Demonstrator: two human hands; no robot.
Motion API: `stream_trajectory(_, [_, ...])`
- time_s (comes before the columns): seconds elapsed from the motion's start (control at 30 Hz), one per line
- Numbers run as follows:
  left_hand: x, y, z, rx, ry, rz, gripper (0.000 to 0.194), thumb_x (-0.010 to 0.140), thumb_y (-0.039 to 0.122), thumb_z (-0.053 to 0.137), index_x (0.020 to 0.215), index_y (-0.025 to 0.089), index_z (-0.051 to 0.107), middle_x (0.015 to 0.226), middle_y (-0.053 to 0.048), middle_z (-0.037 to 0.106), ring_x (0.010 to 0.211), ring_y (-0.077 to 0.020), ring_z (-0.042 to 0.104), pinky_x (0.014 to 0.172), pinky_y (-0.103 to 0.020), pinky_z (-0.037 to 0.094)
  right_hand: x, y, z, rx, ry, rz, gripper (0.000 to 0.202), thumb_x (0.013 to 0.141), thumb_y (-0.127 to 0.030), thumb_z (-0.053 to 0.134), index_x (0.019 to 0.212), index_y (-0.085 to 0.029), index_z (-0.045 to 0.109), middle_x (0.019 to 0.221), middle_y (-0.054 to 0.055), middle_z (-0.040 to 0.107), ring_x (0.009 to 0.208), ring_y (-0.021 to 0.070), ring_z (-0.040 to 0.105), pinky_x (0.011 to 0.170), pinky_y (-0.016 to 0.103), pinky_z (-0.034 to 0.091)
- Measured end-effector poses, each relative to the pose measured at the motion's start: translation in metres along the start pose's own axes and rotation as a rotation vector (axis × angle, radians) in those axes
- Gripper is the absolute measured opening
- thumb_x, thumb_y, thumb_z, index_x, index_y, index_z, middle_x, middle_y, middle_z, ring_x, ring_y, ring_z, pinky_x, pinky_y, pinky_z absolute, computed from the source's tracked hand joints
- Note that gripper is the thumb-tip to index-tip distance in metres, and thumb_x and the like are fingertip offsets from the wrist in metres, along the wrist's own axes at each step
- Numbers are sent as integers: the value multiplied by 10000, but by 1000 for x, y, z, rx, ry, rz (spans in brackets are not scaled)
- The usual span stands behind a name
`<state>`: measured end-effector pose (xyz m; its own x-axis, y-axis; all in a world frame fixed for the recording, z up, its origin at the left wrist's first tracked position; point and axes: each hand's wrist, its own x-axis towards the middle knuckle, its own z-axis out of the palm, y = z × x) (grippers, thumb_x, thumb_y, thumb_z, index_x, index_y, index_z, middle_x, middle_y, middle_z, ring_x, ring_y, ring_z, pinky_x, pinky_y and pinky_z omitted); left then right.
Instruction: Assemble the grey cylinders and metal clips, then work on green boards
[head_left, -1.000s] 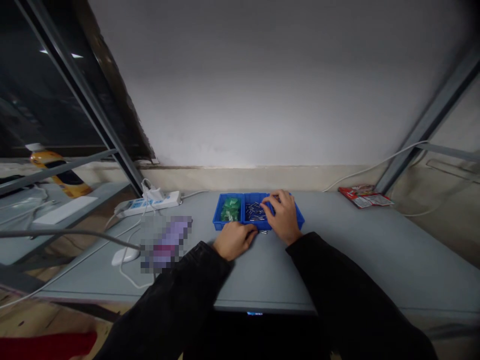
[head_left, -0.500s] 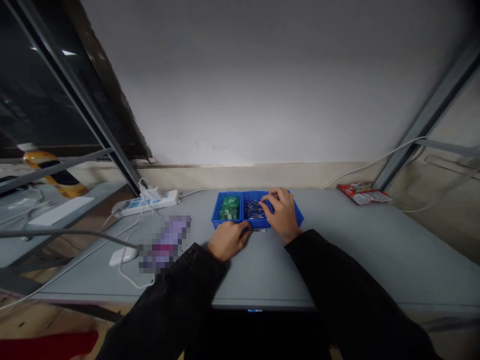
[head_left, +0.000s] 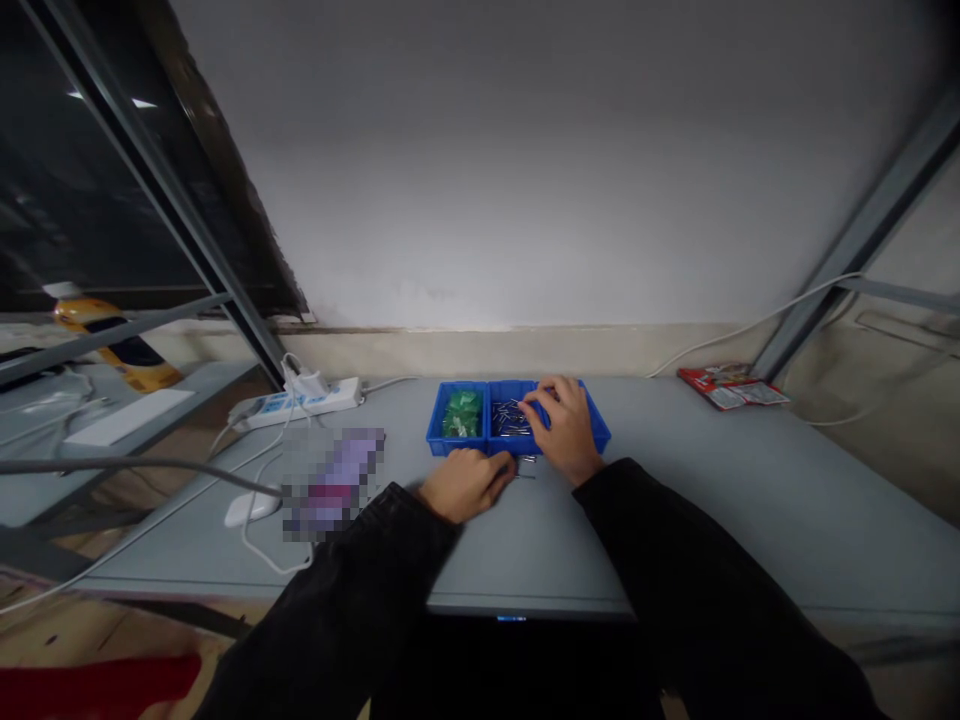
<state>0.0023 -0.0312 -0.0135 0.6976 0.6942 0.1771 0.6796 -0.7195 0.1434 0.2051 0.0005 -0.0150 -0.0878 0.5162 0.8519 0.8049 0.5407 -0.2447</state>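
Hands apart here: the right hand (head_left: 562,428) is over the blue tray (head_left: 517,447), metal pins (head_left: 507,414) lying just to its left; the left hand (head_left: 466,484) sits in front, loose pins (head_left: 528,459) beside it (whether either grips one, I can't tell).

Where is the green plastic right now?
In the head view, the green plastic lies just left of centre in the leftmost blue bin, beyond the left hand.

Tray (head_left: 598,425) partly hidden behind right hand (head_left: 559,430) mid-frame, pins (head_left: 512,432) too small to count, left hand (head_left: 466,484) with fingertips hidden, purple thing (head_left: 341,472) pixelated left of centre, bottle (head_left: 136,352) part-hidden by rail (head_left: 180,315), red cloth (head_left: 97,685) cut off lower left
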Motion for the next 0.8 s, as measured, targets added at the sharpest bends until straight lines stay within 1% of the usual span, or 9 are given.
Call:
stream_trajectory(0.07, [0, 1, -3, -32, 58, 55, 236, 1034, 331, 443, 1081, 204, 637, 743, -31, 683, 658, -194, 672, 630, -269, 477, 1, -2, -3, 21, 14, 1, 173, 988, -332, 569, 901, -223, 671, 961, 60, 642, 942, 237, 534, 827, 401, 383])
stream_trajectory(0.13, [3, -2, -5, -22, 144, 49, 257, 1050, 338, 410, 1096, 190, 615, 690, -16, 665, 599, -182, 650, 582, -256, 444, 2, -5, -6, 40, 8, 2, 220, 1008, -335, 533, 862, -218, 648, 896, 46, 653, 911, 229, 529, 820, 398, 363])
stream_trajectory(0.2, [8, -9, -7, 43, 233, 23, 269, 1058, 349, 394, 1103, 186, 603, 661, -11, 660, 567, -185, 641, 549, -255, 413, 3, -7, -9, 55, -26, 2, 286, 1028, -330, 488, 797, -210, 606, 813, 33, 641, 862, 217, 518, 805, 392, 343])
stream_trajectory(0.27, [15, -15, -10, 108, 317, 17, 269, 1061, 350, 388, 1104, 186, 596, 696, -24, 687, 580, -187, 654, 548, -258, 401, 4, -9, -11, 68, -69, -11, 326, 1033, -326, 471, 744, -208, 563, 748, 20, 616, 815, 204, 504, 786, 384, 327])
stream_trajectory(0.37, [27, -21, -16, 130, 421, -2, 256, 1063, 357, 394, 1125, 197, 585, 788, -36, 726, 631, -180, 681, 564, -252, 405, 4, -9, -11, 74, -114, -49, 324, 1019, -314, 490, 716, -208, 532, 706, 11, 588, 787, 196, 492, 764, 373, 313])
stream_trajectory(0.43, [34, -22, -21, 123, 450, -19, 254, 1062, 364, 402, 1130, 201, 584, 778, -29, 723, 634, -173, 681, 567, -247, 406, 3, -7, -10, 72, -117, -64, 308, 1019, -289, 484, 725, -208, 534, 716, 17, 593, 795, 199, 493, 760, 369, 315])
stream_trajectory(0.57, [41, -20, -25, 83, 439, 8, 258, 1060, 361, 412, 1126, 196, 598, 731, -18, 705, 615, -167, 667, 574, -248, 422, 3, -4, -7, 71, -86, -66, 287, 1023, -260, 478, 750, -206, 548, 740, 23, 614, 809, 203, 502, 768, 370, 325])
stream_trajectory(0.73, [38, -27, -18, -6, 520, 127, 248, 1042, 335, 471, 1204, 193, 594, 825, -26, 724, 676, -150, 671, 659, -253, 477, 3, -6, -8, 53, -84, -95, 299, 1010, -244, 498, 714, -205, 528, 691, 12, 586, 781, 196, 497, 760, 366, 324])
stream_trajectory(0.8, [34, -31, -14, -9, 553, 195, 208, 1027, 314, 512, 1157, 192, 620, 857, -32, 725, 708, -144, 671, 691, -254, 486, 2, -9, -8, 56, -102, -131, 301, 1004, -235, 504, 705, -205, 519, 689, 10, 585, 777, 192, 494, 758, 363, 324])
